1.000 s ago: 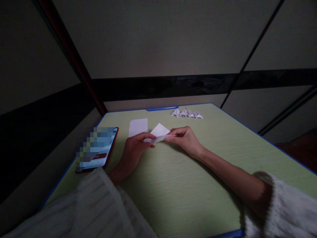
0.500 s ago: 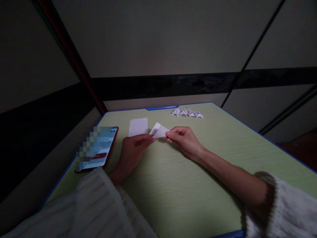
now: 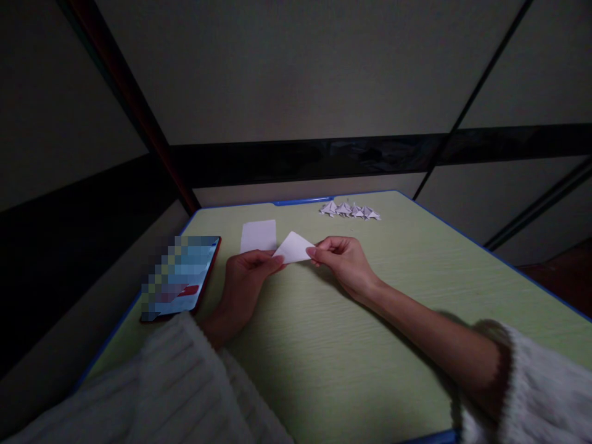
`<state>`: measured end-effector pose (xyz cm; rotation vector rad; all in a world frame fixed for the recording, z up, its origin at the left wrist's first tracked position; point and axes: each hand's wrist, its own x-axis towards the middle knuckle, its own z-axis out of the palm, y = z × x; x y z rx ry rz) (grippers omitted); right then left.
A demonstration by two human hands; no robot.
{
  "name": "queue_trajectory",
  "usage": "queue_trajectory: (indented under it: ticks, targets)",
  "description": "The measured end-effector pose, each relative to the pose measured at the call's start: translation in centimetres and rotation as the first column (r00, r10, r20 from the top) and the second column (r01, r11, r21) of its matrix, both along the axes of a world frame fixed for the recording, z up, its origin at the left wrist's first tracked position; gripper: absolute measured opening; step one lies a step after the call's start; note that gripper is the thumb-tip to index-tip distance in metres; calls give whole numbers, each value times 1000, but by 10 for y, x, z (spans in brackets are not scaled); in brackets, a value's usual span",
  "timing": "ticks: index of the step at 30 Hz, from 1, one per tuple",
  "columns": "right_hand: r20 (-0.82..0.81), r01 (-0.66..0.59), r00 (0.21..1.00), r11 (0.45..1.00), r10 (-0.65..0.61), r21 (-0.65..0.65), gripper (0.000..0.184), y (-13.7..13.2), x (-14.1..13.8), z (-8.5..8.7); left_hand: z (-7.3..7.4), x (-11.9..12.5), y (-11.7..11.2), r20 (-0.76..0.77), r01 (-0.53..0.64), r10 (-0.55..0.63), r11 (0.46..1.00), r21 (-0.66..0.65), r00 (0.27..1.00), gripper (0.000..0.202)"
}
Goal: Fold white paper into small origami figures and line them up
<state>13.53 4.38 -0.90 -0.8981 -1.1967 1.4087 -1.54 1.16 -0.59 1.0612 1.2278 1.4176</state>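
Note:
A small white piece of paper (image 3: 295, 248), folded into a triangle with its point away from me, is held just above the table between both hands. My left hand (image 3: 246, 277) pinches its left corner, thumb on top. My right hand (image 3: 343, 261) pinches the right corner between thumb and fingers. Behind my left hand lies flat white paper (image 3: 258, 235), its near edge hidden by the fingers. Toward the far edge several small folded paper figures (image 3: 349, 211) stand close together in a row.
The pale green table (image 3: 324, 357) has a blue rim. At its left side lies a phone or tablet (image 3: 197, 277) in a red case, screen lit and partly blurred. A blue strip (image 3: 303, 201) sits at the far edge, with a panelled wall (image 3: 296, 80) behind.
The paper's two overlapping flaps showed before; now a single smooth triangular face is toward me. My left fingers have shifted slightly left, with the thumb moved on top of the corner.

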Motion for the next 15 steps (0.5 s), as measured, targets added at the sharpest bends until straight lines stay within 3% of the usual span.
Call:
queue_trajectory:
  ticks: [4,10,15]
  targets:
    - [-31,23,999,1000,-23,9,16,0,-2,-1,1,1,0,47,-1,0,1000,13,999,12]
    - [-216,65,975,997,-57,32,21,-3,-6,-1,5,2,-3,32,76,-77,997,27,997,18]
    - [-341,45,937,996,-70,-81,26,-11,-12,3,2,3,-5,32,161,-160,987,-24,987,21]
